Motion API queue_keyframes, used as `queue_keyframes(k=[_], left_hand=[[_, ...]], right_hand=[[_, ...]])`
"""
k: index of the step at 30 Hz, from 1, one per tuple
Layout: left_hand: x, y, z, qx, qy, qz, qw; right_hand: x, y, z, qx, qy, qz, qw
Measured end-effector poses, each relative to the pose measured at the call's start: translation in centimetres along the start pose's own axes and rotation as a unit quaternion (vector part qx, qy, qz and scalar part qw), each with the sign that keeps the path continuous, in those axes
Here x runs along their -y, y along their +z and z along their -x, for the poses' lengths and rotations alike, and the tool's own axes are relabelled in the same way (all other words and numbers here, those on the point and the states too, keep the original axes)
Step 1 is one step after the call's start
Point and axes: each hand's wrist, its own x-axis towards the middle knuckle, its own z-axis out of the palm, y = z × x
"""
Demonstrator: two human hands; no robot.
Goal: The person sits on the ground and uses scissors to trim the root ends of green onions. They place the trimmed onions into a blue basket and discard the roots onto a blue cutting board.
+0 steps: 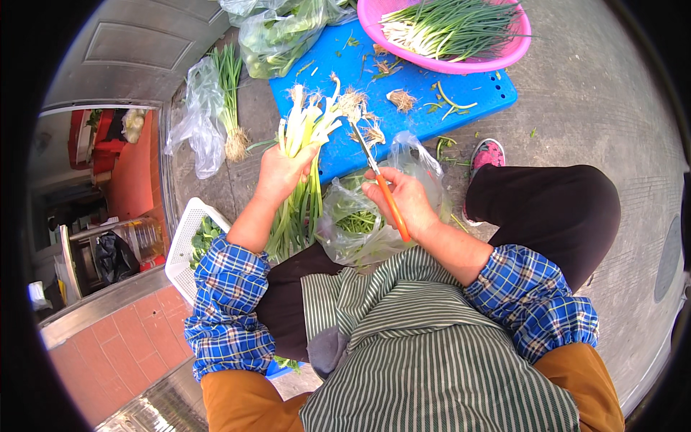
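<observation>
My left hand (pixel 288 171) grips a bunch of green onions (pixel 302 127), white ends up and green leaves hanging down toward my lap. Some white ends look cut flat, while a few still carry roots. In my right hand (pixel 406 198) is a narrow-bladed knife with an orange handle (pixel 393 208). Its blade (pixel 363 141) points away from me, the tip at a clump of cut-off roots (pixel 353 103) beside the bunch. More root ends (pixel 401 100) lie on the blue plastic board (pixel 340 59) beneath.
A pink basket (pixel 459 66) of green onions stands on the board's far right. Bagged greens (pixel 280 40) lie at its far left. Another rooted bunch (pixel 231 97) is on the ground. An open plastic bag of greens (pixel 356 221) sits between my legs, a white crate (pixel 181 254) at left.
</observation>
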Motion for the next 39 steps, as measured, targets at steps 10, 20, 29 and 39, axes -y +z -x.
queue_keyframes(k=[10,20,29,39], left_hand=[[0.1,-0.2,0.2,0.106,0.014,-0.023,0.994],[1.2,0.0,-0.8,0.019,0.014,-0.149,0.989],[0.9,0.7,-0.1,0.051,0.066,-0.23,0.97],[0.4,-8.3,-2.4,0.015,-0.019,0.071,0.997]], right_hand=[[1.8,-0.6,0.3,0.028,0.049,-0.062,0.997],[1.3,0.7,0.7,-0.09,-0.144,0.059,0.984],[1.9,-0.8,0.9,-0.056,-0.07,0.15,0.985],[0.1,-0.5,0.1,-0.042,0.032,-0.041,0.998]])
